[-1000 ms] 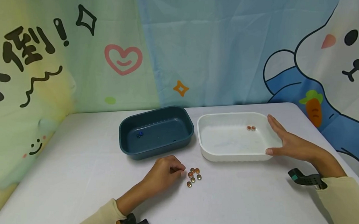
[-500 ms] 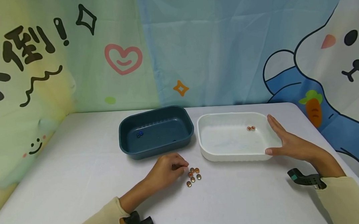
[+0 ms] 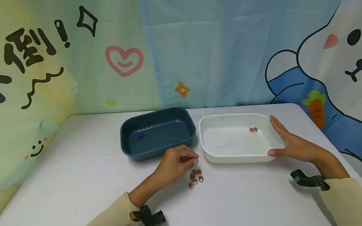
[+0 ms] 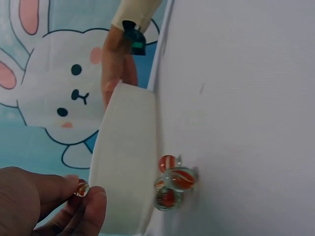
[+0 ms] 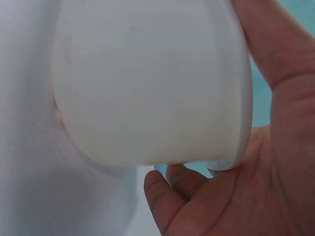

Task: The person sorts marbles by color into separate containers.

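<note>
Since the earlier frame the left hand (image 3: 177, 162) has shifted forward and rightward, its narrow grip pinching a marble (image 4: 81, 188) at the very fingertips, just left of the white tub (image 3: 224, 141). Keeping that pinch light and high seems wise, while the right hand (image 3: 291, 147), spread wide, steadies the tub's end.

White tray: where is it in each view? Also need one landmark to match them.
Head: white tray right of centre, just below mid-height.
Left wrist: white tray left of centre, side-on, from above mid-height down towards the bottom edge.
Right wrist: white tray large, cut off by the top edge, reaching down past mid-height.
Shared landmark: right hand, at one end of the tray in all three.
</note>
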`<state>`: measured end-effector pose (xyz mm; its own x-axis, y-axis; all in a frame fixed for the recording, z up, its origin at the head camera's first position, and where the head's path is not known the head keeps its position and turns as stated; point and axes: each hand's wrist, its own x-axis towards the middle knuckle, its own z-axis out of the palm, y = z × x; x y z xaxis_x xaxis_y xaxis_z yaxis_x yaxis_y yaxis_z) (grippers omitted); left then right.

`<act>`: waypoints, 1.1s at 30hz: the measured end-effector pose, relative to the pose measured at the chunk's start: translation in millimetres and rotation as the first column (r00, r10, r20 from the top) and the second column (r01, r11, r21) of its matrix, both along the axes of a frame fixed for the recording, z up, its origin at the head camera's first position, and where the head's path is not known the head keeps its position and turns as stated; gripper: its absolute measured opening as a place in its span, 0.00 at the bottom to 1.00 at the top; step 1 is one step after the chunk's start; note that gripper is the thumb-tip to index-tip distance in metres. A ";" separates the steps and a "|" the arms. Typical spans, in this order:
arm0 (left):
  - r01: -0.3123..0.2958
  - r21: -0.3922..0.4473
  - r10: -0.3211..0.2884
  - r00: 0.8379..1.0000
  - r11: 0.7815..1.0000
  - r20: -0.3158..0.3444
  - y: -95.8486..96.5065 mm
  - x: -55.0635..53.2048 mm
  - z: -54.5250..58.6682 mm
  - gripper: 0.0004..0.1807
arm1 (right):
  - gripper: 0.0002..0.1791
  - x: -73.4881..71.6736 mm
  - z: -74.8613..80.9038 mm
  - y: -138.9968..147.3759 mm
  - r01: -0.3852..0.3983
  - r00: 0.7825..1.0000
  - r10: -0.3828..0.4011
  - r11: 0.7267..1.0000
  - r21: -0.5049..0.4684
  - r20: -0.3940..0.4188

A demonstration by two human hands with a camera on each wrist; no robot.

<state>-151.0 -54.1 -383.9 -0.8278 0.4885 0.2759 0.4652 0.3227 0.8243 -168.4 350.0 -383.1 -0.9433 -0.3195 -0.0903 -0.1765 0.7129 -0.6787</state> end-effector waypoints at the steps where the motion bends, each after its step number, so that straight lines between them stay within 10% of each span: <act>1: -0.006 0.005 0.006 1.000 1.000 0.000 1.2 -1.6 1.0 0.05 | 0.66 -0.1 0.3 -0.2 -0.002 1.000 0.002 1.000 0.003 -0.003; 33: -0.077 0.066 0.065 0.982 0.995 0.175 41.7 -47.9 16.2 0.07 | 0.67 -0.4 2.5 0.2 -0.003 1.000 0.003 1.000 0.003 0.013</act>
